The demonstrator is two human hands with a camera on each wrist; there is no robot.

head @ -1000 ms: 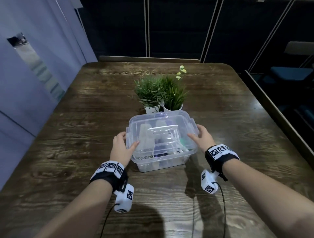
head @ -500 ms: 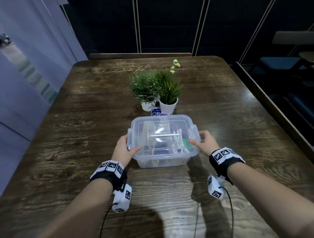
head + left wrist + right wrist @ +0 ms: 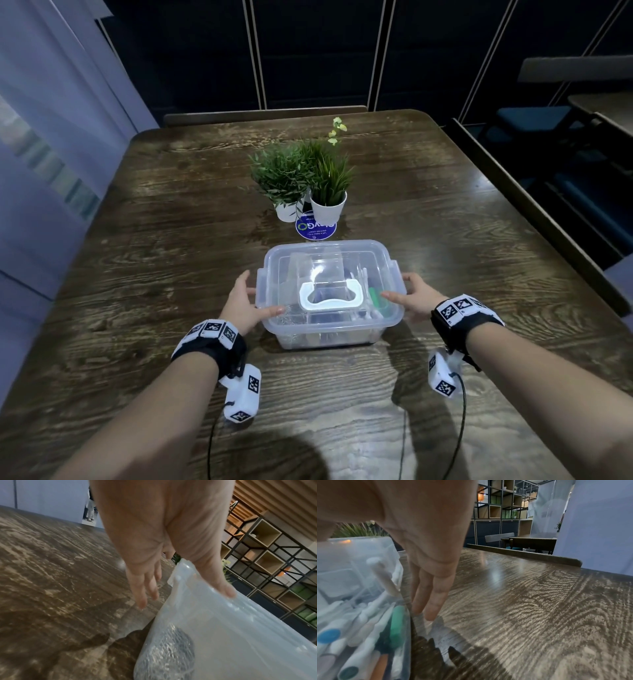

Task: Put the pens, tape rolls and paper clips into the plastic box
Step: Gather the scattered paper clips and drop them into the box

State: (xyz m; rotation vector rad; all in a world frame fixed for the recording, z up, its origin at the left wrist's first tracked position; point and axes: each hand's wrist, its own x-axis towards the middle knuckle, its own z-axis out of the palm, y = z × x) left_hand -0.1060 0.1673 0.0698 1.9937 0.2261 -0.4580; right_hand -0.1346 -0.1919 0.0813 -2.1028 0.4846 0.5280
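- The plastic box (image 3: 329, 329), clear and rectangular, is set upright on the wooden table, closed by a clear lid (image 3: 281, 260) with a white handle (image 3: 330, 297) lying flat at its centre.
- Pens (image 3: 368, 635) with white barrels and blue, green and orange caps are seen through the right-hand wall, piled inside.
- A dark, rounded shape (image 3: 173, 650) is seen blurred through the left-hand wall.

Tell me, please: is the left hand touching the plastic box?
Touching. In the left wrist view the left hand lays its thumb on the lid edge of the plastic box; the head view agrees, while its straight fingers hang beside the wall.
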